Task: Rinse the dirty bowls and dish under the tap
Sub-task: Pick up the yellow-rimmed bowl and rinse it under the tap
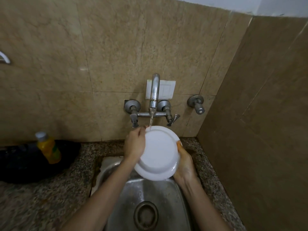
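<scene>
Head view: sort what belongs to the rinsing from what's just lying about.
In use: white dish, gripped by the left hand and right hand; tap, its water landing at the dish's rim; steel sink below.
Lying about: yellow bottle on the counter; black object by it; separate wall valve; white switch plate.

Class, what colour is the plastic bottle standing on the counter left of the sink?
The plastic bottle is yellow-orange with a grey cap, seen in the head view.
</scene>
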